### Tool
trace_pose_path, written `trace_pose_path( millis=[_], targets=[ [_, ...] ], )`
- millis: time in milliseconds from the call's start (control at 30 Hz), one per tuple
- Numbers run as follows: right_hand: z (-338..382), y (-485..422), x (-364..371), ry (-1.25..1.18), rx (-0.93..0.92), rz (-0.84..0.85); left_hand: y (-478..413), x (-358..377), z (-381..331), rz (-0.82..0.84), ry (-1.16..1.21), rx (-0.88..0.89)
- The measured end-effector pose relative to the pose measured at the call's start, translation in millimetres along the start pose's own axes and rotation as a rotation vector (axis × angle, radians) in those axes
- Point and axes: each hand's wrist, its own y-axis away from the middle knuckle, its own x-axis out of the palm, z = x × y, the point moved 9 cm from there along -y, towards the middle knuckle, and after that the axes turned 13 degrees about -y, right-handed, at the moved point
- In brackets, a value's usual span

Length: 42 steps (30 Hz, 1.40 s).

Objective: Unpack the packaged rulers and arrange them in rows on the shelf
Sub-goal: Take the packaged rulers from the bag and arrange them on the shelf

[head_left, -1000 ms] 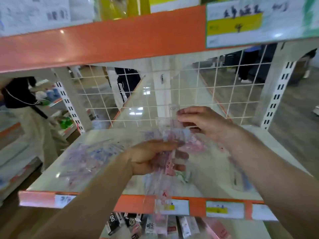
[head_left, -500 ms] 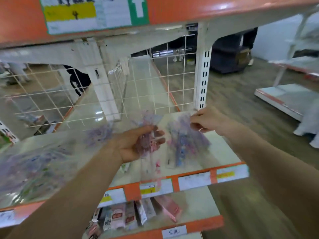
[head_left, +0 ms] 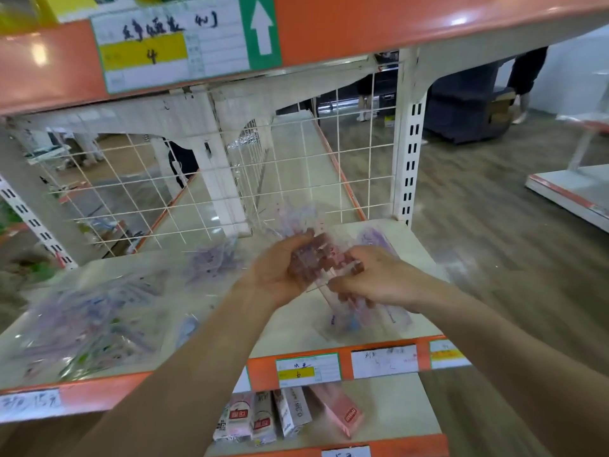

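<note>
Shop, by the look of it. The shelf (head_left: 108,389) in front of me has an orange front edge w/ paper tags (head_left: 308,369) stuck on, and clear packs (head_left: 92,318) of stock piled at left. Top beam (head_left: 362,24) carries a big handwritten label (head_left: 171,44) w/ green arrow, upper left. Wire grid (head_left: 296,173) at back and a slotted white upright (head_left: 410,153) right of centre: std retail racking. Boxes (head_left: 263,420) stand side by side on the level below, bottom centre. More racking (head_left: 573,192) at far right, wood-look floor (head_left: 494,242), ppl (head_left: 527,70) standing upper right.

shelf (head_left: 425,245): white, orange front edge | ruler packets (head_left: 89,321) heaped left | loose packets (head_left: 356,321) right front
</note>
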Motion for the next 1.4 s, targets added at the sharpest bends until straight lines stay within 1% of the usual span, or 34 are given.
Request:
trace_pose_path(
  millis=[100, 133, 233, 300, 367, 400, 433, 467, 500, 567, 600, 633, 700, 800, 900, 967, 1000, 1067, 1100, 1133, 1167, 1200, 1233, 1300, 1333, 1400],
  targets=[
    [-1, -2, -6, -0.209, -0.014, 0.002, -1, -5, -2, 0.032, 0.018, 0.002],
    [-4, -4, -11, -0.242, -0.021, -0.024, -2, -6, -1, 0.041, 0.016, -0.001],
    [-13, -11, -42, -0.197, 0.000, -0.195, -4, -12, -3, 0.048, 0.017, 0.004],
    [-21, -15, -55, -0.087, 0.038, -0.229, -5, -16, -7, 0.052, 0.036, 0.020],
    [-23, -15, -62, 0.182, 0.076, -0.237, -6, -16, -10, 0.064, 0.051, 0.041],
    [-18, -13, -65, 0.343, 0.052, -0.267, -6, -15, -12, 0.072, 0.066, 0.051],
    [-9, -11, -66, 0.437, -0.003, -0.309, -7, -12, -13, 0.083, 0.083, 0.060],
    [2, -9, -63, 0.437, -0.069, -0.326, -8, -9, -13, 0.096, 0.103, 0.068],
    [10, -7, -56, 0.371, -0.100, -0.287, -9, -5, -14, 0.114, 0.123, 0.074],
    [16, -6, -24, 0.147, -0.077, -0.080, -12, 3, -14, 0.163, 0.146, 0.084],
    [18, -6, -6, 0.069, -0.058, 0.029, -12, 7, -14, 0.186, 0.147, 0.088],
    [17, -6, 7, 0.035, -0.046, 0.101, -13, 9, -15, 0.201, 0.142, 0.093],
    [17, -5, 15, 0.072, -0.049, 0.169, -13, 5, -22, 0.198, 0.159, 0.120],
    [11, 5, -3, 0.194, -0.010, 0.261, -13, -22, -41, 0.129, 0.216, 0.181],
    [-3, 14, -40, 0.202, 0.043, 0.248, -12, -56, -52, 0.018, 0.174, 0.189],
    [-16, 11, -55, 0.238, 0.082, 0.216, -11, -69, -49, -0.015, 0.121, 0.167],
    [-24, 9, -60, 0.293, 0.117, 0.201, -11, -70, -46, -0.009, 0.093, 0.150],
    [-35, 3, -69, 0.495, 0.176, 0.138, -9, -66, -38, 0.043, 0.043, 0.115],
    [-35, -2, -75, 0.588, 0.163, 0.066, -7, -61, -34, 0.079, 0.018, 0.099],
    [-29, -7, -81, 0.615, 0.114, -0.025, -3, -55, -30, 0.116, -0.013, 0.082],
    [-18, -10, -83, 0.552, 0.042, -0.110, 0, -49, -27, 0.148, -0.052, 0.066],
    [-6, -13, -82, 0.409, -0.038, -0.163, 4, -43, -23, 0.173, -0.095, 0.047],
    [7, -15, -75, 0.238, -0.105, -0.180, 8, -38, -20, 0.191, -0.141, 0.027],
    [27, -23, -53, -0.040, -0.145, -0.146, 15, -32, -16, 0.211, -0.232, -0.007],
    [33, -28, -43, -0.115, -0.142, -0.128, 19, -31, -16, 0.210, -0.281, -0.016],
    [48, -38, -21, -0.191, -0.150, -0.077, 25, -36, -17, 0.184, -0.367, -0.025]
  ],
)
